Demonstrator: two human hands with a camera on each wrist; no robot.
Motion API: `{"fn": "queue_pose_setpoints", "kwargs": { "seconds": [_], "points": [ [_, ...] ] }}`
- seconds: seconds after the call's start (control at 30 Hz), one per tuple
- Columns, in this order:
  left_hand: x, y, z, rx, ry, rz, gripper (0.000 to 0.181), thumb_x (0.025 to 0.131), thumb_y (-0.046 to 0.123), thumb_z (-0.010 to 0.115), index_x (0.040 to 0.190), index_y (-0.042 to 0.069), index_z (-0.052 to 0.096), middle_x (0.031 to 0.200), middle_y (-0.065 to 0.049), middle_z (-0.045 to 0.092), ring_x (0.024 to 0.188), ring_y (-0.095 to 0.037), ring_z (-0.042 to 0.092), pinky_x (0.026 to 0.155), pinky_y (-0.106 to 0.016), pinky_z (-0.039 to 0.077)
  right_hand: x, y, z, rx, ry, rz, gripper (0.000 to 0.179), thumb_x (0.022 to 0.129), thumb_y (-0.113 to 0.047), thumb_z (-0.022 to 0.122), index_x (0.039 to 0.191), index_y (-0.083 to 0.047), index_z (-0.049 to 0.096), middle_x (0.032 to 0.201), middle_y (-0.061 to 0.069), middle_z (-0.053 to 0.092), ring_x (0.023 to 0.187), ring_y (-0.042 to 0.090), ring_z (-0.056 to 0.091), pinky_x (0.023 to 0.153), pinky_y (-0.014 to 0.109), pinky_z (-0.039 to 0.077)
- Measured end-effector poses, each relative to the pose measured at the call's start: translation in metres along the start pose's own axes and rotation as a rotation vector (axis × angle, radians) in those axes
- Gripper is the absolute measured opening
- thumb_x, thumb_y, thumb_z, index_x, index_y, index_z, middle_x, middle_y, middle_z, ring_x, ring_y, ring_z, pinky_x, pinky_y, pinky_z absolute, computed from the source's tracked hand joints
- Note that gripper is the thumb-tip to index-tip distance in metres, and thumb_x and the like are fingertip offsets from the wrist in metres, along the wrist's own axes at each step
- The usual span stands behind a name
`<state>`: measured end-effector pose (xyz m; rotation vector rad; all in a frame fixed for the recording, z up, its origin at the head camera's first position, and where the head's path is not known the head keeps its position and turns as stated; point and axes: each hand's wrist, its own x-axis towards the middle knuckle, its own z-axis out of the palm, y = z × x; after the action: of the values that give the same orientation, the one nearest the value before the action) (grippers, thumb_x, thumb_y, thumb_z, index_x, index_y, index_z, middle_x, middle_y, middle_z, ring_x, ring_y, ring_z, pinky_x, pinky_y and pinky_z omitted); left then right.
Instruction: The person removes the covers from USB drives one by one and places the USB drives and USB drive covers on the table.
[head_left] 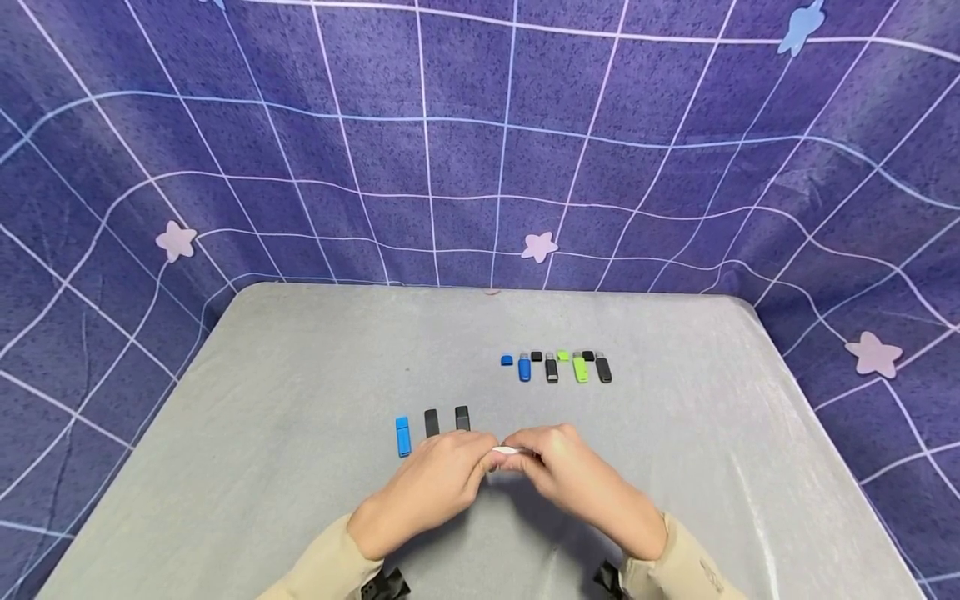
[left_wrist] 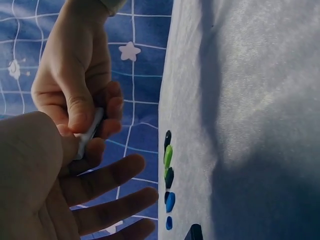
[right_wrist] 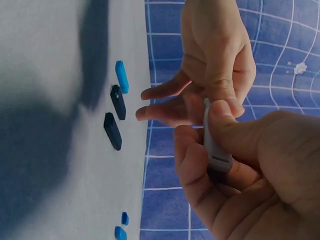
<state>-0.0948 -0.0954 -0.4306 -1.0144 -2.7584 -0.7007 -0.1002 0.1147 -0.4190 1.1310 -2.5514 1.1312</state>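
Note:
A white USB stick (head_left: 507, 450) is held above the table between both hands. My left hand (head_left: 438, 477) pinches one end of it with thumb and index finger; in the left wrist view its other fingers (left_wrist: 112, 177) are stretched out. The right hand (head_left: 576, 477) grips the other end, its thumb lying along the white body (right_wrist: 214, 150) in the right wrist view. Fingers partly cover the stick in every view. Beyond the left hand lie a capped blue USB stick (head_left: 403, 437) and two black ones, (head_left: 432, 421) the nearer-left black stick and the right black stick (head_left: 462, 417).
Farther back on the grey-covered table (head_left: 315, 350) is a row of uncapped USB sticks: blue (head_left: 524, 368), black (head_left: 551, 369), green (head_left: 580, 368) and another black (head_left: 603, 368). Each has its cap beside it, such as the blue cap (head_left: 507, 360). A purple patterned curtain (head_left: 465, 158) surrounds the table.

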Motion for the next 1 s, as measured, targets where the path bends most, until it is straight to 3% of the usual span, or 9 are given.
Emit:
{"fn": "queue_pose_setpoints", "kwargs": {
  "seconds": [0.1,0.3,0.5,0.57,0.7,0.8,0.9,1.0],
  "points": [
    [0.002,-0.002,0.001,-0.016,-0.018,-0.029,0.038,0.110,0.037,0.047,0.075,0.022,0.047,0.067,0.014,0.036,0.061,-0.002,0.038,0.054,-0.020,0.033,0.001,0.003,-0.001,0.037,-0.025,0.054,0.010,0.097,-0.017,0.071,0.092,-0.012,0.077,0.084,-0.004,0.075,0.073,-0.003,0.060,0.068,0.016,0.054],
    [0.007,-0.004,-0.004,-0.154,-0.102,-0.132,0.040,0.112,0.038,0.040,0.081,0.020,0.058,0.071,0.015,0.049,0.065,-0.003,0.047,0.061,-0.022,0.042,0.005,0.009,-0.003,0.067,-0.080,0.163,0.016,0.103,-0.023,0.062,0.096,-0.014,0.073,0.086,-0.008,0.071,0.073,-0.001,0.055,0.068,0.022,0.053],
    [0.014,-0.009,-0.009,-0.233,-0.128,-0.119,0.039,0.113,0.034,0.037,0.085,0.020,0.060,0.081,0.006,0.065,0.073,-0.004,0.054,0.070,-0.025,0.048,0.009,0.014,-0.006,0.144,-0.085,0.214,0.017,0.106,-0.022,0.058,0.096,-0.018,0.071,0.072,-0.007,0.058,0.063,-0.001,0.048,0.060,0.022,0.047],
    [0.015,-0.015,-0.011,-0.254,-0.111,-0.125,0.039,0.114,0.031,0.035,0.088,0.020,0.063,0.084,0.005,0.069,0.077,-0.006,0.060,0.074,-0.028,0.052,0.008,0.017,-0.009,0.135,-0.069,0.244,0.016,0.106,-0.020,0.058,0.097,-0.016,0.071,0.070,-0.007,0.054,0.062,0.000,0.045,0.059,0.023,0.046],
    [0.008,-0.033,-0.029,-0.310,-0.041,-0.199,0.037,0.113,0.024,0.037,0.095,0.016,0.068,0.091,0.004,0.072,0.090,-0.013,0.069,0.085,-0.036,0.057,-0.004,0.033,-0.024,0.052,0.018,0.335,0.016,0.105,-0.017,0.058,0.100,-0.011,0.071,0.069,-0.008,0.052,0.061,0.001,0.044,0.058,0.024,0.045],
    [0.000,-0.047,-0.043,-0.334,0.031,-0.249,0.033,0.112,0.023,0.042,0.095,0.017,0.069,0.090,0.007,0.070,0.085,-0.012,0.065,0.081,-0.033,0.055,-0.017,0.044,-0.037,0.028,0.097,0.414,0.014,0.105,-0.016,0.058,0.100,-0.012,0.071,0.066,-0.008,0.053,0.058,0.002,0.046,0.056,0.024,0.044],
    [-0.002,-0.053,-0.047,-0.320,0.085,-0.237,0.027,0.110,0.023,0.048,0.098,0.019,0.071,0.089,0.009,0.069,0.083,-0.007,0.062,0.078,-0.030,0.054,-0.021,0.047,-0.041,0.042,0.138,0.456,0.013,0.105,-0.016,0.059,0.101,-0.014,0.071,0.067,-0.006,0.055,0.056,0.003,0.048,0.055,0.025,0.045],
    [0.000,-0.050,-0.044,-0.316,0.079,-0.226,0.020,0.108,0.024,0.054,0.109,0.018,0.073,0.099,0.008,0.072,0.090,-0.007,0.065,0.084,-0.032,0.057,-0.018,0.046,-0.039,0.065,0.136,0.470,0.013,0.104,-0.013,0.058,0.102,-0.015,0.070,0.072,-0.004,0.061,0.060,0.007,0.054,0.056,0.025,0.047]
  ]
}}
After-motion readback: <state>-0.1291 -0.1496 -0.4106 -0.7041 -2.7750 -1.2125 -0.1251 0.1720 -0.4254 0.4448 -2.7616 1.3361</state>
